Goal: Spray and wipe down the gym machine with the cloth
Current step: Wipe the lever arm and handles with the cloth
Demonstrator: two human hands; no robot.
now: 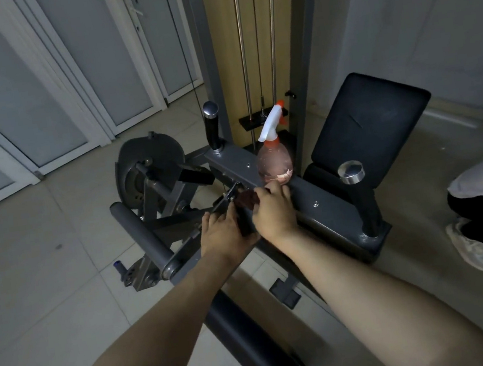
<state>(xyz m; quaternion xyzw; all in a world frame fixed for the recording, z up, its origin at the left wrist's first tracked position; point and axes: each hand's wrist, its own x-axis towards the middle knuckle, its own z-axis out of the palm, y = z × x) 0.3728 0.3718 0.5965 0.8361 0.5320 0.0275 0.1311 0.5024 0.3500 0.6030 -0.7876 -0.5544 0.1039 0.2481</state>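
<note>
A grey gym machine (323,202) with a black backrest pad (368,124) fills the middle of the view. A clear pink spray bottle (274,162) with a white and orange trigger head stands upright on the machine's grey beam. My right hand (272,212) holds a dark red cloth (247,199) against a small black bracket just below the bottle. My left hand (225,234) grips the dark frame bar beside it, fingers curled round the metal. Most of the cloth is hidden by my right hand.
Two upright black handles (213,127) (355,185) rise from the beam. A grey roller bar (142,237) and a round cam plate (147,165) sit to the left. Another person's legs and shoe (472,246) are at the right edge. White doors line the left wall.
</note>
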